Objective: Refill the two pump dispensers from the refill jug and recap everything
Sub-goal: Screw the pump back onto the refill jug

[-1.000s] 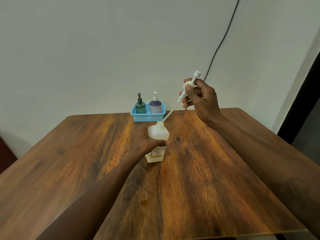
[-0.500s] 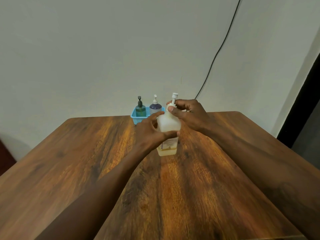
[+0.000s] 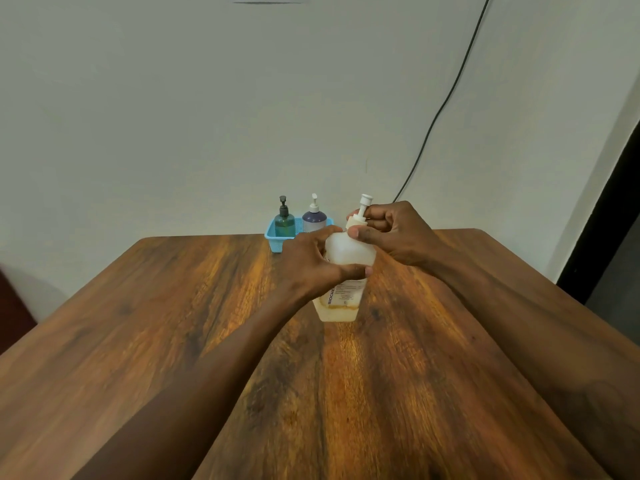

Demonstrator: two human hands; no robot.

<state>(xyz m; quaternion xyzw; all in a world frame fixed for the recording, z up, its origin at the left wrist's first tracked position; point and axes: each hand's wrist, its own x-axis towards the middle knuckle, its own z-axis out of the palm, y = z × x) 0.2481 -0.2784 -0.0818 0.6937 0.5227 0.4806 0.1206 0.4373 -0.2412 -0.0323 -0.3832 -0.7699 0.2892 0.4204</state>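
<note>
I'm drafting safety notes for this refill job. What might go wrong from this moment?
The white bottle leans while the right hand pinches the pump cap at its neck; the cap might seat crooked and leak. The left hand grips only the bottle's upper part, so a hard twist may make it slip. The blue basket stands close behind the hands and could get bumped.

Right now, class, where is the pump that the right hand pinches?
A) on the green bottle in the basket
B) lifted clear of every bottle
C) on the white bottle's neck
C: the right hand pinches the pump at the neck of the white bottle, which the left hand grips.
</note>
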